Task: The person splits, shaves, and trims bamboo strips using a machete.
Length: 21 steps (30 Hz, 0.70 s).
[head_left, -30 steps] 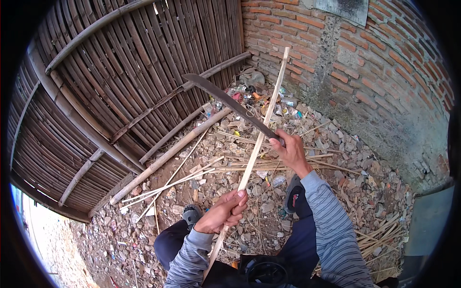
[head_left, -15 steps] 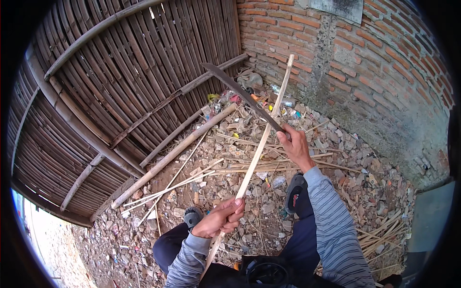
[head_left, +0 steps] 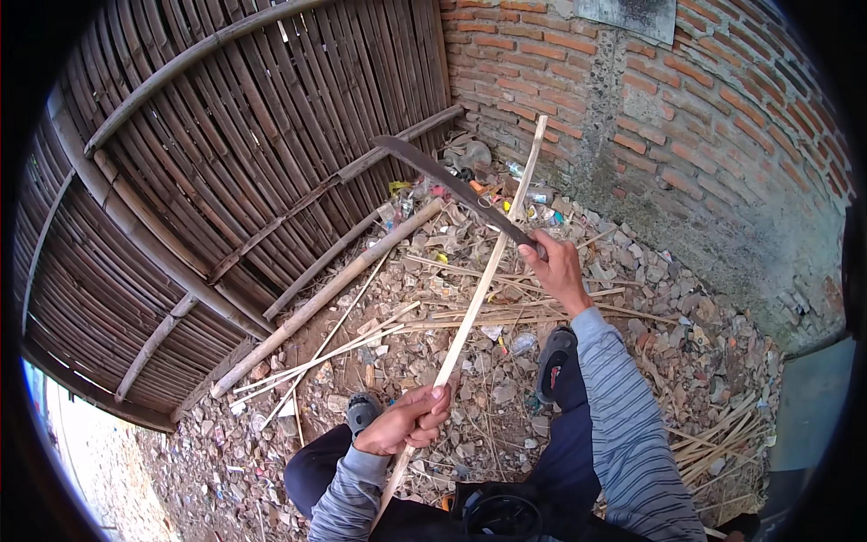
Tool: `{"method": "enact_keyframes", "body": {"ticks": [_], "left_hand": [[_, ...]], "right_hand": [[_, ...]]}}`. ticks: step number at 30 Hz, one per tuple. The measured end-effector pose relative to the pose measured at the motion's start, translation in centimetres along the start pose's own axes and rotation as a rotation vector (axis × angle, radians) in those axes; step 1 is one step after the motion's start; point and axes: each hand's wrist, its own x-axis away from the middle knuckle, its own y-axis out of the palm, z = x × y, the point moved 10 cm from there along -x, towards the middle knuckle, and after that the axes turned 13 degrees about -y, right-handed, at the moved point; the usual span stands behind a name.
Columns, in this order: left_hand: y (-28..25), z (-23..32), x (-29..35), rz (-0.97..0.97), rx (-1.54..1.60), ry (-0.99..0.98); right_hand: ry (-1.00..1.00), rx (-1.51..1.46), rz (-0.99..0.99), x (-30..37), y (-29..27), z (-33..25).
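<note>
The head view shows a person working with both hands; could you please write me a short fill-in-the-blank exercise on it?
1. Of the left hand and the right hand, the one holding the dark blade is the ____ one.
2. The pale strip is gripped by the ____ one.
3. The blade's tip points toward the picture's upper ____.
4. The strip's upper end shows against a wall of orange-red ____.

Missing words: right; left; left; bricks.
</note>
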Motion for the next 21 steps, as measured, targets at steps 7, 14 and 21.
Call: {"method": "enact_keyframes", "body": {"ticks": [7,14,21], "left_hand": [[-1.1,-1.5,0.1,0.023,0.013,-0.032],[-1.7,-2.2,-0.3,-0.039,0.07,-0.055],[-2.7,-2.2,-0.1,-0.065,0.088,-0.037]], "right_hand": [[-0.006,0.088,-0.022,0.3,-0.4,-0.5],[-0.014,-0.071,-0.214,1.0,3.2,-3.9],[0.003,-0.115,0.003,0.5,1.3,-5.2]]}}
